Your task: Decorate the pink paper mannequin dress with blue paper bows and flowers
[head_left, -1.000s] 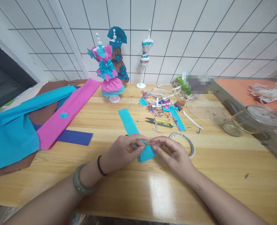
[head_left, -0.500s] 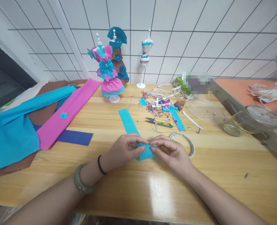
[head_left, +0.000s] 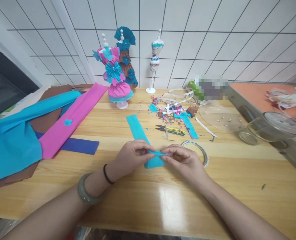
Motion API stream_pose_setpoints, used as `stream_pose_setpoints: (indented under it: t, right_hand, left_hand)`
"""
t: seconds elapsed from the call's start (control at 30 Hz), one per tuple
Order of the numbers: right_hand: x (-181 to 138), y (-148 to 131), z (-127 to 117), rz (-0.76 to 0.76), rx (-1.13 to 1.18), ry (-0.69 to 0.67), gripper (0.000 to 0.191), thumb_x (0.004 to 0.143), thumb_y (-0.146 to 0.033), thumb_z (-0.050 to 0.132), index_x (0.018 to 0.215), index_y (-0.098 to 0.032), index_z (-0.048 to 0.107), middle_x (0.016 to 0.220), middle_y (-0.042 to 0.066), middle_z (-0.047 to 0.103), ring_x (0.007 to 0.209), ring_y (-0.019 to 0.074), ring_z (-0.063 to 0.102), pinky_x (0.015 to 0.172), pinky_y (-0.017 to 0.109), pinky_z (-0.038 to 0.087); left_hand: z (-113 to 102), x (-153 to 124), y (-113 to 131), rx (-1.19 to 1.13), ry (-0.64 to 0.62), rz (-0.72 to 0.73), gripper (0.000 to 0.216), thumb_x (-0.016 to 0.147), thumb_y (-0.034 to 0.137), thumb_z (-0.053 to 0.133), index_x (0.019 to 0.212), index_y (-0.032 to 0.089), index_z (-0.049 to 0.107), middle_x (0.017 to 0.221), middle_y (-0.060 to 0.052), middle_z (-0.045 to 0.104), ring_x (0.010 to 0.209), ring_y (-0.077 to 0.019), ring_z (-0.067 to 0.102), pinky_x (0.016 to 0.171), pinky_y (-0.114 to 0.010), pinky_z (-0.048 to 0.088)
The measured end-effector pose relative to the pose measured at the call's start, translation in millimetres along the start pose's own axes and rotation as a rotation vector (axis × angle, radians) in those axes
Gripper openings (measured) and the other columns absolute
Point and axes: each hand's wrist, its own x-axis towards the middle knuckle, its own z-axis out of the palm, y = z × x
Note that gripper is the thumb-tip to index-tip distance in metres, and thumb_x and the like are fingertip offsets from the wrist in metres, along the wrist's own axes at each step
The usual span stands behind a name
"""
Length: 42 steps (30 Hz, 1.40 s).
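Note:
A strip of turquoise crepe paper (head_left: pixel 155 162) is pinched between my two hands, its near end folded along the top edge. My left hand (head_left: pixel 132 156), with a bangle and a black band on the wrist, grips the fold's left side. On the right side of the same fold, my right hand (head_left: pixel 184 160) pinches with thumb and fingers. The rest of the strip runs away from me past my left fingers and lies on the table. Just beyond my right hand are a roll of tape (head_left: pixel 205 156) and yellow-handled thread snips (head_left: pixel 171 130).
Crepe paper sheets (head_left: pixel 70 123) lie in a pile at left. Two dressed mini mannequins (head_left: pixel 119 90) and a barer one (head_left: pixel 155 61) stand at the back. Paper scraps (head_left: pixel 173 115) are heaped behind the snips. A clear cup (head_left: pixel 270 125) lies at right near a plate of beads (head_left: pixel 220 118).
Both hands keep their pinch on the turquoise strip. The folded edge between the fingertips now shows more plainly, and the hands have shifted only slightly.

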Motion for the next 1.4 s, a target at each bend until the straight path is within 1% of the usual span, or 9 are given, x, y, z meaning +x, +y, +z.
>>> stream_pose_setpoints:
  t: [0.17, 0.5, 0.6, 0.73, 0.87, 0.97, 1.13, 1.27, 1.4]
  right_hand:
    - [-0.1, 3.0, 1.2, 0.03, 0.02, 0.017, 0.015, 0.073, -0.032, 0.064, 0.077, -0.018, 0.064, 0.074, 0.005, 0.063, 0.065, 0.0151, 0.057, 0.059, 0.028, 0.048]
    - [2.5, -7.9, 0.5, -0.029, 0.053, -0.003, 0.012, 0.074, -0.03, 0.063, 0.07, -0.018, 0.064, 0.074, 0.005, 0.06, 0.068, 0.0149, 0.057, 0.058, 0.026, 0.047]
    - [2.1, -5.0, 1.1, 0.026, 0.098, -0.01, 0.013, 0.072, -0.031, 0.064, 0.069, -0.018, 0.064, 0.073, 0.004, 0.061, 0.067, 0.0143, 0.057, 0.056, 0.025, 0.047]
    - [-0.6, 2.1, 2.6, 0.13, 0.119, -0.023, 0.017, 0.071, -0.032, 0.066, 0.078, -0.017, 0.064, 0.068, 0.002, 0.062, 0.059, 0.0122, 0.055, 0.052, 0.024, 0.045]
    - [-0.8, 1.8, 4.2, 0.085, 0.084, -0.041, 0.019, 0.071, -0.032, 0.065, 0.084, -0.017, 0.066, 0.073, 0.003, 0.063, 0.063, 0.0136, 0.057, 0.055, 0.025, 0.046]
    - [0.6, -2.4, 5.0, 0.046, 0.057, -0.066, 0.016, 0.073, -0.033, 0.063, 0.077, -0.017, 0.066, 0.077, 0.005, 0.064, 0.069, 0.0154, 0.058, 0.059, 0.027, 0.046]
    - [0.1, -1.9, 5.2, 0.081, 0.069, -0.072, 0.018, 0.073, -0.035, 0.062, 0.078, -0.017, 0.064, 0.07, 0.003, 0.063, 0.062, 0.0132, 0.056, 0.055, 0.025, 0.045]
    - [-1.1, 2.8, 4.5, 0.119, 0.109, -0.06, 0.024, 0.072, -0.036, 0.063, 0.086, -0.016, 0.063, 0.062, -0.001, 0.057, 0.055, 0.0105, 0.051, 0.05, 0.023, 0.043]
    - [-0.6, 1.5, 3.5, 0.133, 0.107, -0.081, 0.021, 0.073, -0.037, 0.062, 0.079, -0.016, 0.064, 0.065, 0.001, 0.061, 0.056, 0.0107, 0.053, 0.051, 0.023, 0.043]
  left_hand:
    - [0.1, 0.9, 0.1, 0.052, 0.009, 0.033, 0.013, 0.074, 0.021, 0.061, 0.081, 0.013, 0.068, 0.073, -0.004, 0.062, 0.067, -0.0112, 0.056, 0.061, -0.021, 0.044]
    - [1.2, 0.1, 1.5, 0.105, 0.036, 0.116, 0.011, 0.074, 0.019, 0.06, 0.08, 0.015, 0.068, 0.07, -0.003, 0.061, 0.065, -0.0109, 0.055, 0.059, -0.021, 0.044]
    - [0.7, 0.0, 1.5, 0.11, 0.029, 0.129, 0.011, 0.075, 0.019, 0.059, 0.077, 0.015, 0.068, 0.067, -0.003, 0.061, 0.063, -0.0106, 0.055, 0.058, -0.021, 0.043]
    - [0.8, 0.2, 3.0, 0.118, 0.031, 0.139, 0.01, 0.075, 0.02, 0.058, 0.073, 0.015, 0.067, 0.068, -0.004, 0.061, 0.065, -0.0115, 0.055, 0.061, -0.023, 0.044]
    - [2.8, 0.0, 5.6, 0.102, 0.029, 0.16, 0.008, 0.074, 0.016, 0.057, 0.072, 0.014, 0.065, 0.076, -0.005, 0.062, 0.073, -0.0128, 0.057, 0.067, -0.024, 0.046]
    - [4.5, -1.0, 6.4, 0.101, -0.013, 0.145, 0.009, 0.074, 0.016, 0.056, 0.077, 0.014, 0.064, 0.077, -0.005, 0.063, 0.073, -0.0125, 0.057, 0.067, -0.024, 0.046]
    - [4.5, -2.3, 5.3, 0.108, -0.08, 0.114, 0.012, 0.077, 0.018, 0.055, 0.081, 0.015, 0.066, 0.076, -0.004, 0.065, 0.07, -0.0119, 0.057, 0.066, -0.023, 0.044]
    - [2.9, -1.8, 4.6, 0.11, -0.064, 0.113, 0.014, 0.077, 0.02, 0.054, 0.078, 0.015, 0.067, 0.074, -0.005, 0.066, 0.069, -0.0126, 0.058, 0.065, -0.023, 0.045]
    - [1.1, -2.0, 4.0, 0.092, -0.051, 0.052, 0.014, 0.076, 0.023, 0.057, 0.078, 0.015, 0.069, 0.074, -0.004, 0.068, 0.068, -0.0131, 0.059, 0.064, -0.023, 0.046]
